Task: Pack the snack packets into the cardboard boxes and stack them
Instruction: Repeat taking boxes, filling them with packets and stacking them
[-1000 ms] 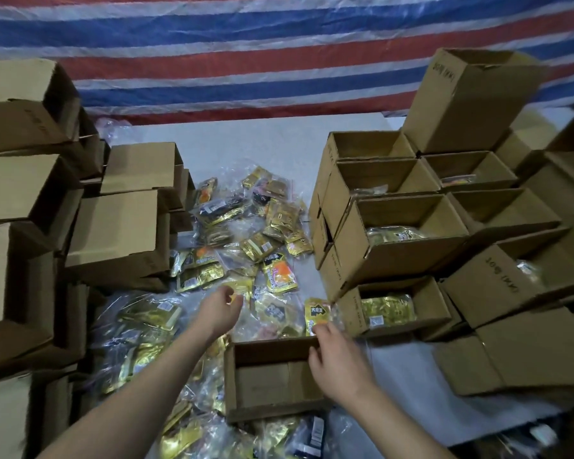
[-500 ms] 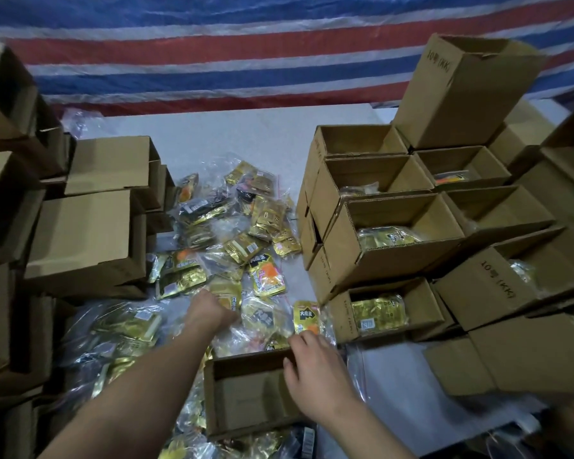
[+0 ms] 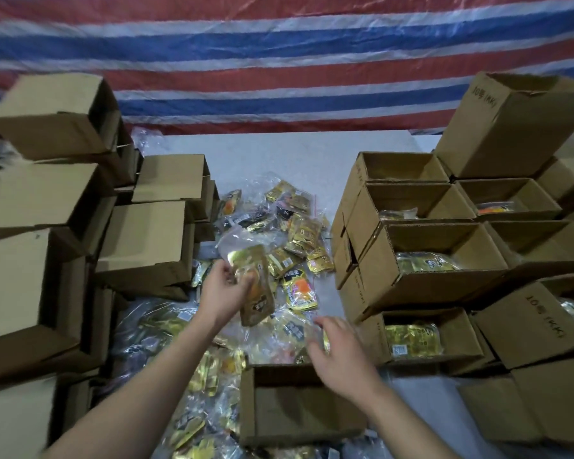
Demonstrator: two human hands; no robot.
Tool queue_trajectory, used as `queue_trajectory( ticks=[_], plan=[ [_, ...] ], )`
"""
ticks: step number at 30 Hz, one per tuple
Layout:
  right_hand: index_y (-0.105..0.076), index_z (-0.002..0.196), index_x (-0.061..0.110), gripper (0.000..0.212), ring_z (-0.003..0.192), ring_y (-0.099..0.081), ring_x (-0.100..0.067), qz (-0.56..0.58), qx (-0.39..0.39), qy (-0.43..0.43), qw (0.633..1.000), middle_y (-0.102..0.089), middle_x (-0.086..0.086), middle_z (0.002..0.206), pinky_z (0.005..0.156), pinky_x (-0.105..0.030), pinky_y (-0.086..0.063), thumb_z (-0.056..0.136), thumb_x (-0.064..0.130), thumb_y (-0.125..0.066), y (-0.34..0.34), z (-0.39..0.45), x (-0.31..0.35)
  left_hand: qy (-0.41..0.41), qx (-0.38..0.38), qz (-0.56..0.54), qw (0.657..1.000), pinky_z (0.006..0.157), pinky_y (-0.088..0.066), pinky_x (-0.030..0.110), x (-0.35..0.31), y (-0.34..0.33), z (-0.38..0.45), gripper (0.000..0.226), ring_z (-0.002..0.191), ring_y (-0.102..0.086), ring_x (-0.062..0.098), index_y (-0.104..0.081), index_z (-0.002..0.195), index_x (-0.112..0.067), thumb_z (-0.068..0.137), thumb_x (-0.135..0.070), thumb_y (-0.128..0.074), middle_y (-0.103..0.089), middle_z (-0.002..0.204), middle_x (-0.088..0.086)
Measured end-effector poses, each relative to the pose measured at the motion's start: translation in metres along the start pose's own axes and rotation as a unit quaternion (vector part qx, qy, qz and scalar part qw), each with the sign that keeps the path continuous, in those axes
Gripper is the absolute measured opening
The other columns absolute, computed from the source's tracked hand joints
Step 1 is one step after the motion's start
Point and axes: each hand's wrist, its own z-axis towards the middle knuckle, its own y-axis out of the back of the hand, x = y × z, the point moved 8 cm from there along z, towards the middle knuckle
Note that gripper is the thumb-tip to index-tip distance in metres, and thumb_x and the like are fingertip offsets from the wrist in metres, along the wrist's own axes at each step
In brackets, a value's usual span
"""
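Snack packets (image 3: 279, 260) heaped on white table (image 3: 279, 154) | striped tarp (image 3: 279, 61) behind | left hand (image 3: 224, 288) grips gold packet (image 3: 254, 286) | right hand (image 3: 340, 356) fingers spread, empty

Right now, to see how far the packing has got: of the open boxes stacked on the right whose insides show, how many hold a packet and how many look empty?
Boxes with a packet showing: 5
Boxes that look empty: 2
Total: 7

A red, white and blue striped tarp (image 3: 279, 61) hangs behind a pale table (image 3: 279, 154).
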Motion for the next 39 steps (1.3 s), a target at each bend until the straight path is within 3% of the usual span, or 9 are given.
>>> queue_trajectory(
  ticks=[6,11,16,18,24,28,31,35,39],
  plan=[
    [-0.049,0.131,0.035,0.073,0.125,-0.058,-0.019,0.479,0.084,0.008,0.874,-0.061,0.002,0.135,0.099,-0.032,-0.052,0.069,0.064,-0.074,0.048,0.033,0.077,-0.054,0.143,-0.236,0.96,0.08,-0.06,0.039,-0.113,0.013,-0.051,0.054,0.098,-0.071,0.026,-0.048,0.133,-0.018,0.086,-0.012,-0.073,-0.072,0.112,0.009],
    [-0.059,0.133,0.012,0.097,0.109,-0.067,-0.038,0.598,0.223,0.002,0.77,-0.066,-0.02,0.127,0.091,-0.051,-0.056,0.056,0.061,-0.088,0.065,0.032,0.111,-0.056,0.21,-0.263,0.94,0.086,-0.058,0.044,-0.135,-0.006,-0.085,0.048,0.104,-0.069,0.031,-0.051,0.133,-0.016,0.089,-0.009,-0.069,-0.071,0.116,0.01],
    [-0.072,0.119,0.01,0.056,0.103,-0.068,-0.032,0.633,0.229,0.008,0.739,-0.068,-0.02,0.12,0.092,-0.048,-0.056,0.079,0.048,-0.068,0.061,0.026,0.106,-0.192,0.082,0.009,0.978,0.104,-0.047,0.039,-0.144,-0.008,-0.095,0.044,0.116,-0.059,0.015,-0.059,0.129,-0.021,0.089,-0.034,-0.07,-0.063,0.126,-0.001],
    [-0.076,0.111,0.01,0.049,0.095,-0.071,-0.03,0.628,0.229,0.002,0.744,-0.071,-0.018,0.11,0.086,-0.044,-0.058,0.081,0.046,-0.063,0.06,0.02,0.093,-0.26,0.024,0.195,0.945,0.112,-0.036,0.036,-0.144,-0.003,-0.098,0.058,0.129,-0.044,0.011,-0.058,0.134,-0.024,0.086,-0.056,-0.064,-0.051,0.14,-0.005],
    [-0.066,0.119,0.008,0.051,0.098,-0.067,-0.04,0.474,0.186,-0.097,0.855,-0.069,-0.026,0.113,0.095,-0.058,-0.05,0.084,0.044,-0.057,0.054,-0.009,0.029,-0.093,0.199,0.2,0.955,0.108,-0.039,0.03,-0.034,-0.006,-0.111,0.072,0.127,-0.047,0.004,-0.034,0.149,-0.037,0.087,-0.072,-0.045,-0.043,0.149,-0.012],
    [-0.063,0.113,0.021,0.016,0.088,-0.07,-0.01,0.214,0.178,0.003,0.961,-0.073,0.0,0.1,0.088,-0.039,-0.057,0.099,0.028,-0.058,0.043,-0.025,0.029,-0.027,0.231,0.264,0.936,0.111,-0.03,0.025,0.049,-0.016,-0.129,0.058,0.136,-0.039,0.009,-0.035,0.148,-0.032,0.097,-0.054,-0.048,-0.04,0.15,-0.009],
    [-0.063,0.116,0.03,0.019,0.089,-0.064,-0.005,0.042,0.259,0.135,0.955,-0.07,0.01,0.099,0.086,-0.03,-0.052,0.099,0.03,-0.055,0.012,-0.038,0.051,0.0,0.201,0.199,0.959,0.101,-0.044,0.031,0.069,-0.016,-0.13,0.02,0.111,-0.057,0.01,-0.052,0.119,-0.036,0.102,-0.041,-0.043,-0.06,0.119,-0.009],
    [-0.049,0.135,0.048,0.041,0.104,-0.063,-0.016,-0.124,0.341,0.163,0.917,-0.066,0.01,0.122,0.096,-0.038,-0.051,0.095,0.036,-0.05,-0.034,-0.036,0.048,-0.023,0.204,0.188,0.961,0.092,-0.048,0.036,0.068,-0.017,-0.131,0.023,0.095,-0.058,0.008,-0.056,0.095,-0.031,0.103,-0.04,-0.036,-0.062,0.098,-0.009],
    [-0.046,0.144,0.04,0.053,0.123,-0.057,-0.024,-0.178,0.356,0.174,0.901,-0.056,0.003,0.142,0.108,-0.038,-0.043,0.096,0.018,-0.054,-0.074,-0.026,0.048,-0.033,0.185,0.155,0.97,0.093,-0.047,0.033,0.068,-0.016,-0.134,0.033,0.102,-0.058,0.012,-0.057,0.112,-0.025,0.106,-0.041,-0.029,-0.062,0.109,-0.003]
  ],
)
